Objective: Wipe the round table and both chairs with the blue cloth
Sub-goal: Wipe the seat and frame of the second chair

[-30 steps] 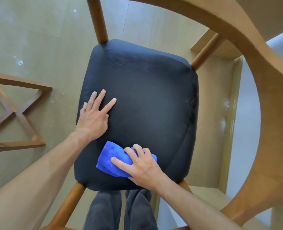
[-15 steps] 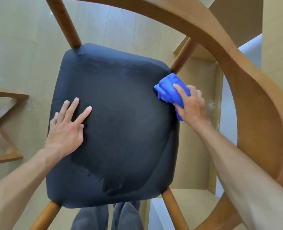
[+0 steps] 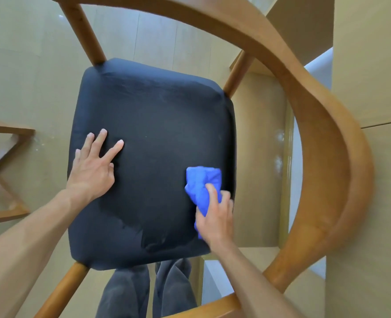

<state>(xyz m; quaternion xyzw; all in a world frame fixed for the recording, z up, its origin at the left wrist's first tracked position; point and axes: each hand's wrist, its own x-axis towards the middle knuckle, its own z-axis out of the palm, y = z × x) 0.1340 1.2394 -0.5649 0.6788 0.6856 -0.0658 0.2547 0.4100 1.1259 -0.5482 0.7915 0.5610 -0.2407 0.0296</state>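
1. Your blue cloth (image 3: 203, 187) is soft and very light. It is bunched into a thick pad, so it will fold and slip under your palm if you only push it flat; I judge it is better to keep the fingers curled over its back part, as they are now.
2. The grip of your right hand (image 3: 215, 216) is closed around the near part of the cloth; the front part sticks out free toward 12 o'clock. The index finger lies on top of it.
3. The cloth looks bright blue, fluffy and creased, with no flat edge visible.
4. It sits on the seat cushion (image 3: 151, 161) at about 4 o'clock from the cushion's middle, close to the right border.
5. Your left hand (image 3: 93, 171) holds nothing — it lies flat with spread fingers on the cushion at about 9 o'clock and seems to steady the chair.
6. The cushion is dark, padded and matte; it will give a little under pressure, so I expect some drag on the cloth. A darker patch toward 6 o'clock may be damp, but I cannot tell.
7. The curved wooden backrest (image 3: 323, 125) and the chair legs (image 3: 84, 33) are hard and smooth — there the cloth should slide easier, and you should wrap it around the wood.
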